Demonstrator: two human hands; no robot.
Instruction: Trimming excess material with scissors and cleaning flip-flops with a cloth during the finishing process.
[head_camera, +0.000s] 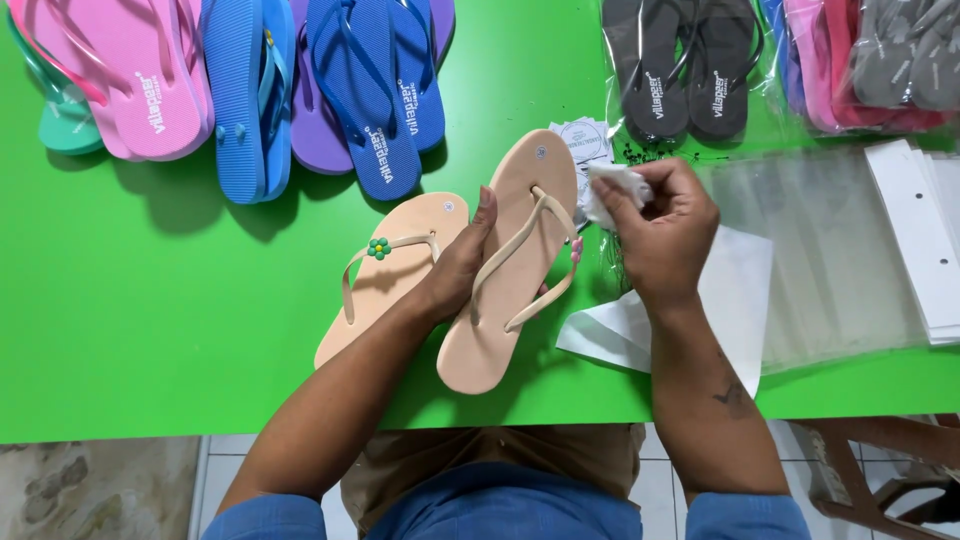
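Green table (150, 330) spreads under everything, with pink, blue and purple flip-flops (250, 90) far left. At the middle, the left hand (462, 262) grasps one beige flip-flop (515, 270) by its edge; its twin (385, 275) lies just left. The right hand (665, 235) pinches a small white tag (612, 190) beside the sandal's toe.

Bare green table (150, 330) lies open at the left and along the near edge; the far side is barred by a row of coloured flip-flops (250, 90) and bagged pairs (690, 70); clear bags (830, 250) and white card strips (920, 240) crowd the right; two beige flip-flops (500, 300) fill the middle.
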